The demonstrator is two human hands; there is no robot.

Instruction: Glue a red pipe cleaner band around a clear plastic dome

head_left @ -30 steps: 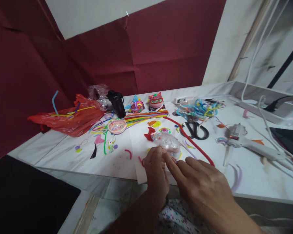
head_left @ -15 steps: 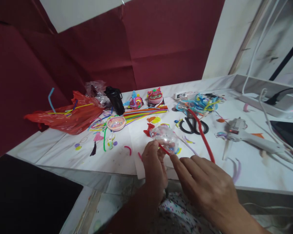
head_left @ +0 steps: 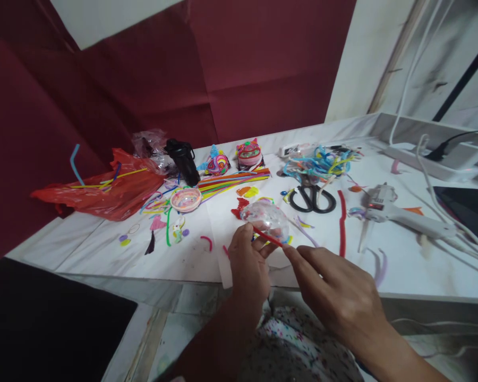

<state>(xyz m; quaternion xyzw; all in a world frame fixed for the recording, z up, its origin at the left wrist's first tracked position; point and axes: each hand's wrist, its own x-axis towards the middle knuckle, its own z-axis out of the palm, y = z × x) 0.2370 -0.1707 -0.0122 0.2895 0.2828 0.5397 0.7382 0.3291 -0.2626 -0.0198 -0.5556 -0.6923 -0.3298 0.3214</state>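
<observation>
My left hand (head_left: pixel 249 262) is closed, pinching one end of a red pipe cleaner (head_left: pixel 267 235) between thumb and fingers. A clear plastic ball (head_left: pixel 269 218) with a red fuzzy piece (head_left: pixel 240 207) on its left side lies just beyond, against my left fingers. My right hand (head_left: pixel 334 289) grips the same pipe cleaner between thumb and index finger, holding it stretched at a slant before the ball. Another red fuzzy length (head_left: pixel 342 225) rises behind my right hand; whether it joins the held piece is hidden.
Black-handled scissors (head_left: pixel 313 200) lie beyond my right hand, with a glue gun (head_left: pixel 406 217) to their right. Coloured pipe cleaners (head_left: pixel 235 180), two decorated figures (head_left: pixel 249 154), a small round dish (head_left: pixel 186 200) and a red plastic bag (head_left: pixel 103 196) lie farther back and left.
The red length behind my right hand has swung from leaning over the scissors to nearly upright at their right. Both hands stay at the ball, the right opened out slightly from the left.
</observation>
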